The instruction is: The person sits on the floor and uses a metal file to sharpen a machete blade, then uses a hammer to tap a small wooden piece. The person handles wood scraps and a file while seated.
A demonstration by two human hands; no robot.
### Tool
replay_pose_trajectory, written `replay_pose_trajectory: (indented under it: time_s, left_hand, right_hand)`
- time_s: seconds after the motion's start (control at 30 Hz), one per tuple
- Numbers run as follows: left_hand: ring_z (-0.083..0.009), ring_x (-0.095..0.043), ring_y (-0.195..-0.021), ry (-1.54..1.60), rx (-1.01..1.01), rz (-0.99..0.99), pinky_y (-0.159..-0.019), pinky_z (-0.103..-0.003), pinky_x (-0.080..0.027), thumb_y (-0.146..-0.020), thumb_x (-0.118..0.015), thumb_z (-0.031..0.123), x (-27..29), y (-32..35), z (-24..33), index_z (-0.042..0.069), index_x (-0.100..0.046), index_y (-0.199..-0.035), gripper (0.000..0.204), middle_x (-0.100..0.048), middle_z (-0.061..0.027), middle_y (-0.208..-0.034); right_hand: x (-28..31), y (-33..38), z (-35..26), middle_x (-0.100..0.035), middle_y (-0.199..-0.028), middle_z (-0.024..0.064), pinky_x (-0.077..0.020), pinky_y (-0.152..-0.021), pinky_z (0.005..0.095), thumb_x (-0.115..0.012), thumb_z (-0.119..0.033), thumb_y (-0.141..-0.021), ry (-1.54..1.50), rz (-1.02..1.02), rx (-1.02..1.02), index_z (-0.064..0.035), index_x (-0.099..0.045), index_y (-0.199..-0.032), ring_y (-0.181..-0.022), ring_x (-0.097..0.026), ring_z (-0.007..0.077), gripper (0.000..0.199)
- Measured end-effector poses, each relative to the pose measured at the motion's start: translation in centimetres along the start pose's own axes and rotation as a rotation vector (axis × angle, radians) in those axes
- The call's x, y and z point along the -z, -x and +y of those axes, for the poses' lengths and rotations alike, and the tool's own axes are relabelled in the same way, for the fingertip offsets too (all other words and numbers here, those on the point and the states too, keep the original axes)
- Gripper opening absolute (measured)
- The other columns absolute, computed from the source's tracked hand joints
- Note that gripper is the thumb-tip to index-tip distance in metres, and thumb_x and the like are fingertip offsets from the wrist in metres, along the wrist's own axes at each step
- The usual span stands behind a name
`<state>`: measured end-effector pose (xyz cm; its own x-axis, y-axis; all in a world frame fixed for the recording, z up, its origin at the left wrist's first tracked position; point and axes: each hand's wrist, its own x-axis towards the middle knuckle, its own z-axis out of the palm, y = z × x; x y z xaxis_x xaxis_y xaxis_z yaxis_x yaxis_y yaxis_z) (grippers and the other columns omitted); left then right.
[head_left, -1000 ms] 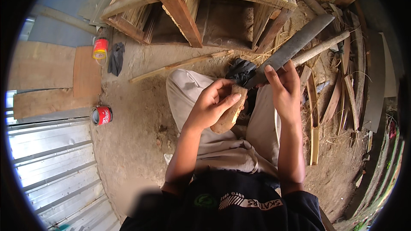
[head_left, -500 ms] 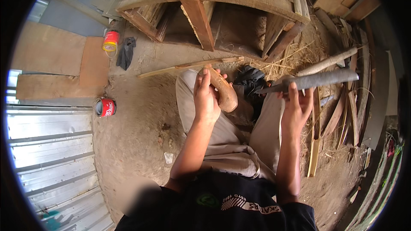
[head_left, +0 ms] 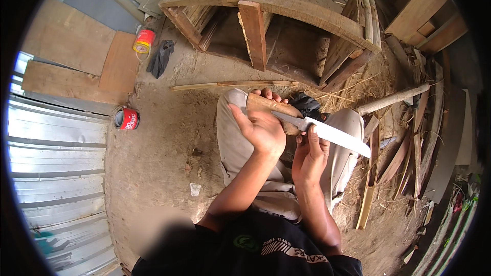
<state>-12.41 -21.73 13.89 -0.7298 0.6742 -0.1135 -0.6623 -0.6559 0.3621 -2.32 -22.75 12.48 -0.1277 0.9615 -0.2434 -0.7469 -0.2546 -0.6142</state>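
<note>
My left hand (head_left: 264,129) is turned palm up, its thumb spread away and its fingers curled behind a curved, tan wooden handle (head_left: 262,103). In my right hand (head_left: 310,159) is a knife blade (head_left: 341,140), gripped near its base between thumb and fingers. The blade is broad, bright with reflected light, and points to the lower right. Its narrow dark tang (head_left: 287,118) points to the upper left and lies across the handle in this view. Whether tang and handle touch, I cannot tell. Both hands are above my lap.
A wooden frame (head_left: 253,36) with a curved rail stands ahead. On the right are a round pole (head_left: 394,98) and several wood strips. To the left are a red can (head_left: 127,118), a red and yellow can (head_left: 144,40), a black cloth-like piece (head_left: 161,59) and a corrugated metal wall (head_left: 56,174).
My right hand has brought the blade leftward and down, so its tang is now over the handle. My left hand has turned its palm upward, and the handle has rotated with it.
</note>
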Motion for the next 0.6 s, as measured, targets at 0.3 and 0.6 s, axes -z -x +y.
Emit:
replay_pose_trajectory:
  time_s: [0.3,0.6]
  left_hand:
    - [-0.0233,-0.048,-0.090,0.004,0.001,-0.066,-0.090,-0.042,-0.038,-0.095,-0.051,0.048,0.3,0.8,-1.0,0.013,-0.047,-0.100,0.035,-0.050,-0.0053,-0.094]
    - [-0.0232,-0.053,-0.102,-0.089,0.004,-0.162,-0.098,-0.041,-0.040,-0.094,-0.061,0.014,0.6,2.5,-1.9,0.011,-0.046,-0.112,0.024,-0.052,-0.0063,-0.106]
  right_hand:
    - [-1.4,0.1,0.2,-0.063,-0.106,0.0051,-0.0449,-0.081,0.0252,-0.062,-0.006,-0.093,0.066,0.054,-0.091,-0.0003,-0.052,-0.126,-0.096,-0.057,0.0110,0.036]
    - [-2.3,1.7,0.1,-0.056,-0.121,0.0110,-0.0436,-0.097,0.0303,-0.060,-0.009,-0.095,0.083,0.053,-0.058,0.0011,-0.033,-0.144,-0.111,-0.054,0.0166,0.057]
